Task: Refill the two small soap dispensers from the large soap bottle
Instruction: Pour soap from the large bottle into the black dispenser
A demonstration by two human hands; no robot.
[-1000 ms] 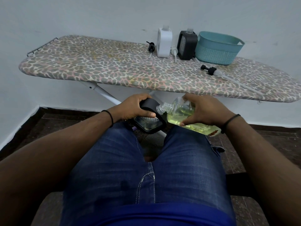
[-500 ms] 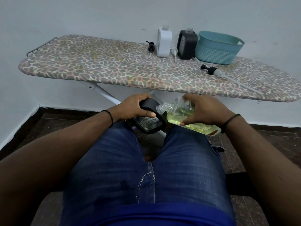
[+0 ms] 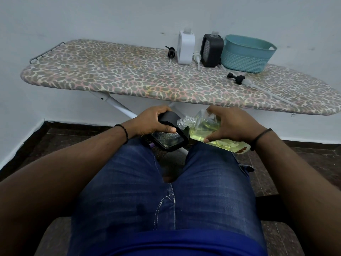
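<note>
Clamped around the large soap bottle, our right hand held it nearly on its side above our right knee, fingers over the top and thumb under, while our left hand was curled tight around a black dispenser just beside it at nine o'clock. We had the open threaded neck of the bottle touching the dispenser, which was tipped toward it; the dispenser's own mouth was hidden, so we could not tell whether soap was running.

Across twelve o'clock stretched the ironing board. On its far edge, toward one o'clock, stood a teal basket, with a second black dispenser touching its nine o'clock side and a white dispenser further over at nine o'clock again. Smallest were the removed pumps: a black pump with a long tube at five o'clock of the basket, a clear pump between the two standing dispensers, and a small black pump beside the white one.

We judged this to be the pouring step for one dispenser. Next, we would need to raise the bottle's base gently, keep neck and mouth aligned, and level off before overflow.
</note>
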